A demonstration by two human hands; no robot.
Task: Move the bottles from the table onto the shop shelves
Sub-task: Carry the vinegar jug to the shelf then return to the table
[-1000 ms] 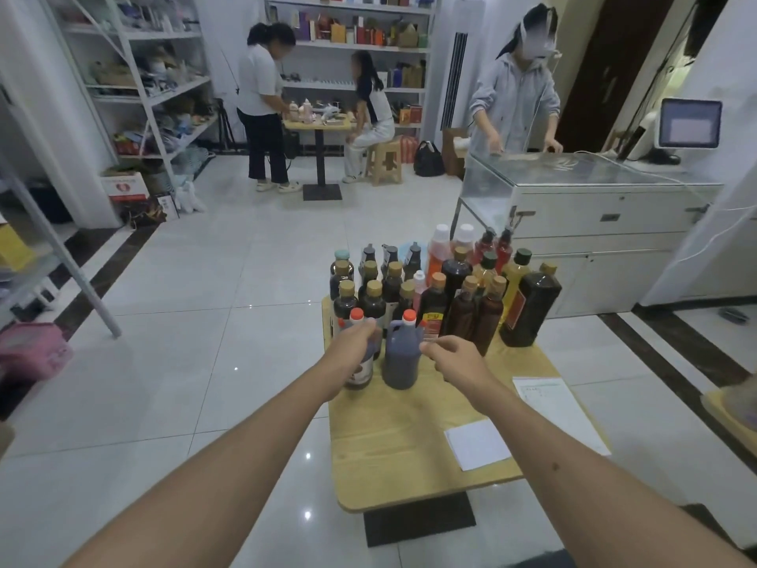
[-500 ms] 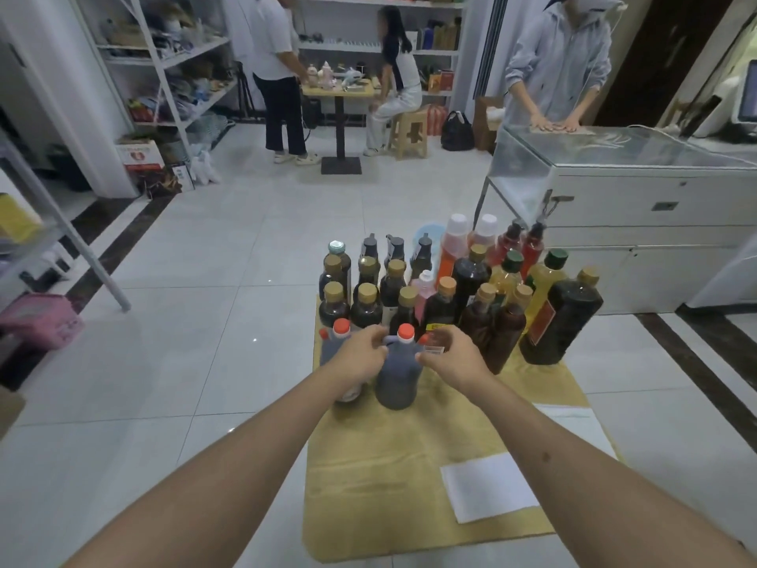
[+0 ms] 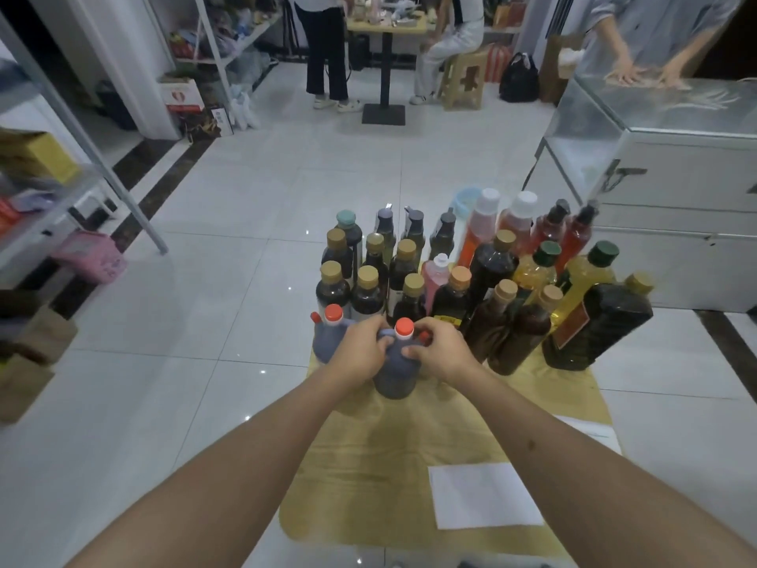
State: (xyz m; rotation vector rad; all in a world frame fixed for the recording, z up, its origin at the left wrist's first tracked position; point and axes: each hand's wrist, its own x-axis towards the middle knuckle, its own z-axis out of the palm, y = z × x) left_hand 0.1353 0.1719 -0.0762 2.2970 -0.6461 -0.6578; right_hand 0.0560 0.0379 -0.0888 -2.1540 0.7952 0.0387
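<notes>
1. Jugs first: a second red-capped jug (image 3: 327, 338) stands at the worktop's (image 3: 409, 465) left edge, just beside the left hand (image 3: 358, 352). If that wrist swings outward on the lift, it could nudge this jug off the edge onto the floor.
2. Left grip is wrapped around the neck and shoulder of the dark red-capped jug (image 3: 395, 375), which stands on the worktop in front of the bottle cluster (image 3: 450, 280), near the left edge. Right hand (image 3: 440, 350) curls its fingers on the same jug's other shoulder, just under the cap (image 3: 404, 326).
3. Both grips sit high on a full-looking jug; a smooth shoulder might slip through the fingers once its weight comes off the worktop.
4. Behind and to the right, the packed bottles stand close to the knuckles. Tipping the jug backward could topple the front row like skittles, and the tall brown bottles (image 3: 508, 325) beside the right hand look the least stable.
5. Compared with half a second ago, the hands have closed fully onto the jug, where before the right one was only arriving beside its cap; the view has also dipped lower and nearer.
</notes>
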